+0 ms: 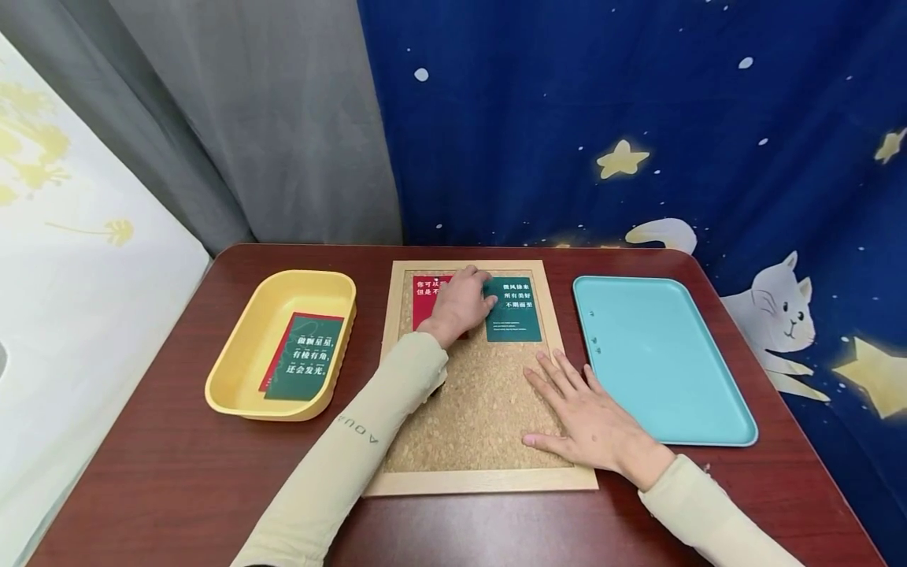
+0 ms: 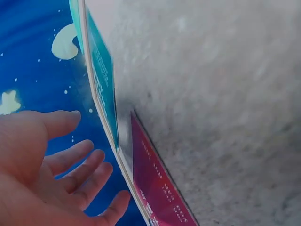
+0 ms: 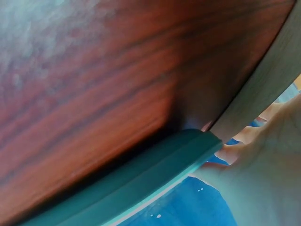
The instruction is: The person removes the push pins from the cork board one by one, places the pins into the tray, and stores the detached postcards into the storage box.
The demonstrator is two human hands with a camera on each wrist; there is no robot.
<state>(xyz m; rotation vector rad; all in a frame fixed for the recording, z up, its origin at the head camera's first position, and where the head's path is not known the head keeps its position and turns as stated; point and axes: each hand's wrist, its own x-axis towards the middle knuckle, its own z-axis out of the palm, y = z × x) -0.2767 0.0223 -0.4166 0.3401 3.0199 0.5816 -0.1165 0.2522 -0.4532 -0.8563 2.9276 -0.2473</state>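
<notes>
A wood-framed cork board (image 1: 489, 409) lies on the table. A red card (image 1: 423, 311) with white writing is at its upper left, partly hidden by my left hand (image 1: 462, 301). To the right is a dark green card (image 1: 513, 311). My left hand reaches over the board's upper middle, its thumb beside the green card's left edge. In the left wrist view the fingers (image 2: 91, 176) are loosely bent with nothing seen between them. My right hand (image 1: 588, 417) rests with fingers spread on the board's lower right, across the frame.
At left stands a yellow basket (image 1: 230, 378) with another green card (image 1: 301, 374) over a red one (image 1: 275, 370). A light-blue tray (image 1: 659, 354) lies at right, with several tiny dark green bits near its left edge. Curtains (image 1: 510, 142) hang behind the table (image 1: 170, 465).
</notes>
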